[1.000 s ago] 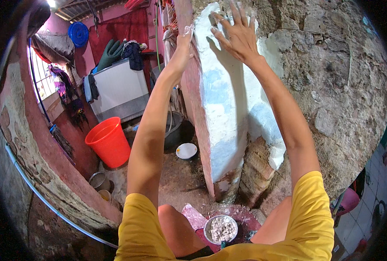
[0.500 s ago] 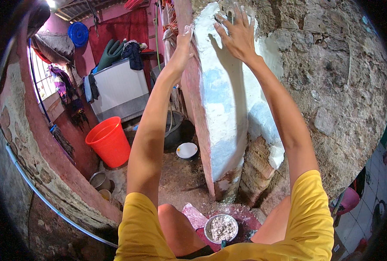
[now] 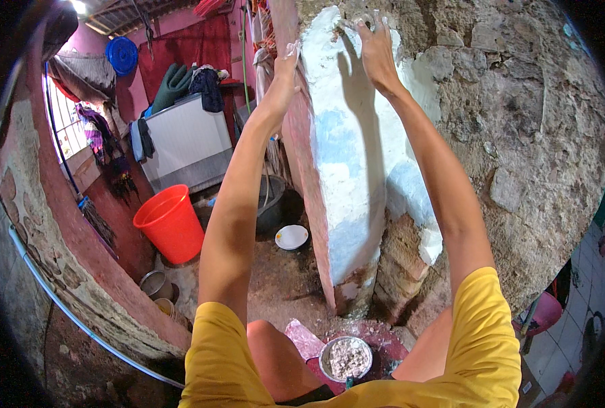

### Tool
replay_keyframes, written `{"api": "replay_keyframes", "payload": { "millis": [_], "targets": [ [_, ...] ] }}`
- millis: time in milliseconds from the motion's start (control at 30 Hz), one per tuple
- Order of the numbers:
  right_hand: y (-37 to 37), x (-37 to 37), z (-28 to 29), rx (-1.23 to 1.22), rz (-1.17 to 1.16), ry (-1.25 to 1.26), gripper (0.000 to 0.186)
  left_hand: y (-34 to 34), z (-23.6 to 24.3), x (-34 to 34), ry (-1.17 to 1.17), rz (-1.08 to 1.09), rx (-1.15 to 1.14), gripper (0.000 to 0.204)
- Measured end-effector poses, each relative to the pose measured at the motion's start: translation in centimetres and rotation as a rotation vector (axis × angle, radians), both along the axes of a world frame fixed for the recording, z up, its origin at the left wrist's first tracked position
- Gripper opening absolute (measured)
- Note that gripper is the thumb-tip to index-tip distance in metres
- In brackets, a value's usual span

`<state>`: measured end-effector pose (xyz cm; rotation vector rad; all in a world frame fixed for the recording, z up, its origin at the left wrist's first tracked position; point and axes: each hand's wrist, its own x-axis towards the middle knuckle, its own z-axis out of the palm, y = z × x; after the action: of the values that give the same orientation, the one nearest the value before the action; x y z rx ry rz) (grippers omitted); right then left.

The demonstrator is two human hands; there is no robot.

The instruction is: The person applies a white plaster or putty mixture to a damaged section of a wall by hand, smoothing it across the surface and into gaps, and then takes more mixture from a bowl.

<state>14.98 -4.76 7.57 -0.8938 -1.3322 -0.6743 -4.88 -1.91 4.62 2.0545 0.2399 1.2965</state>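
Observation:
In front of me is a wall corner coated with wet-looking white plaster [image 3: 343, 129], patched with pale blue lower down. My right hand [image 3: 377, 54] is high on the coated face near its top. Its fingers are bent and apart, with white smears on the tips and no tool visible. My left hand [image 3: 286, 73] rests against the pink left edge of the corner, fingers pointing up and whitened at the tips. Part of that hand is hidden from view. Between my knees stands a bowl [image 3: 325, 368] holding lumpy whitish paste [image 3: 349, 358], with a dark handle at its near rim.
Rough bare stone wall [image 3: 513, 136] extends to the right. On the left are a red bucket [image 3: 170, 224], a white chest-like appliance [image 3: 188, 139] with cloths on top, and a broom [image 3: 98, 221]. A white dish [image 3: 291, 236] sits on the floor beside a dark tub [image 3: 270, 211].
My right hand's spread fingers have curled in, and the hand has turned and shifted slightly on the plaster. My left hand stays at the edge.

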Motion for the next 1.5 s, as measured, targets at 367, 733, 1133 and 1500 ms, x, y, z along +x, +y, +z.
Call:
{"api": "replay_keyframes", "payload": {
  "millis": [367,733,1133,1500],
  "targets": [
    [0.6,-0.4,0.6,0.111,-0.211,-0.083,0.046,-0.1,0.0,-0.2,-0.002,0.025,-0.010,0.075],
    [1.6,-1.5,0.8,0.110,-0.354,-0.241,0.042,-0.3,-0.2,-0.6,-0.008,0.024,-0.019,0.072],
    [3.4,-1.0,0.9,0.178,-0.328,-0.199,0.045,-0.1,-0.3,-0.2,-0.003,-0.006,0.014,0.071],
    [3.3,-1.0,1.4,0.102,-0.315,-0.173,0.041,-0.2,-0.1,0.1,0.015,-0.022,-0.010,0.075]
  ]
}}
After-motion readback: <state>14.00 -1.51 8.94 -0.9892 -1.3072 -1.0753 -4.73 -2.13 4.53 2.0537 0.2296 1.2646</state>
